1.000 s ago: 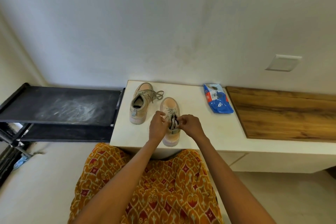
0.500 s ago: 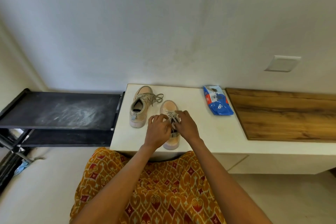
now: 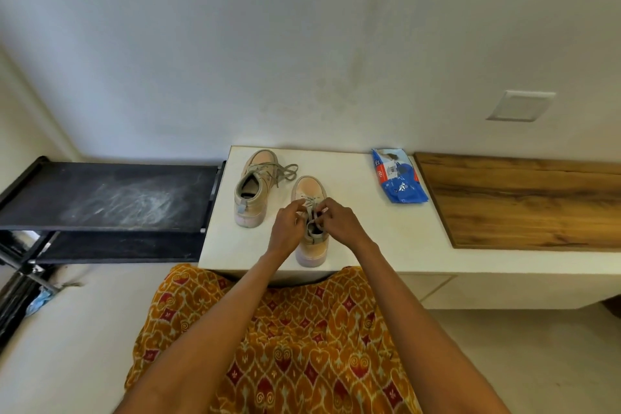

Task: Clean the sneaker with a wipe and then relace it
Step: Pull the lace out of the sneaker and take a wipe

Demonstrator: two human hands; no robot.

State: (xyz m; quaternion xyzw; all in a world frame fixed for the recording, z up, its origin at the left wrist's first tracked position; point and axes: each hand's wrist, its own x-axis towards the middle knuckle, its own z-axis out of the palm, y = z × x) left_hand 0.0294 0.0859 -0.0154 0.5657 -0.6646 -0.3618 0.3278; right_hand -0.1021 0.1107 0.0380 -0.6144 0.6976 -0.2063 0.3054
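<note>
A peach sneaker stands on the white counter, toe pointing away from me. My left hand and my right hand sit on either side of its tongue, each pinching the grey lace over the eyelets. A loop of lace shows between my fingers. The second sneaker, laced with loose lace ends, stands just left of it. A blue pack of wipes lies on the counter to the right, out of both hands.
A wooden panel covers the counter to the right. A black shoe rack with dusty shelves stands to the left. A white wall plate is on the wall. My patterned orange garment fills the foreground.
Both hands have stayed on the near sneaker's lace, shifting slightly forward along the tongue and then parting a little. The other sneaker and the wipes pack have not moved.
</note>
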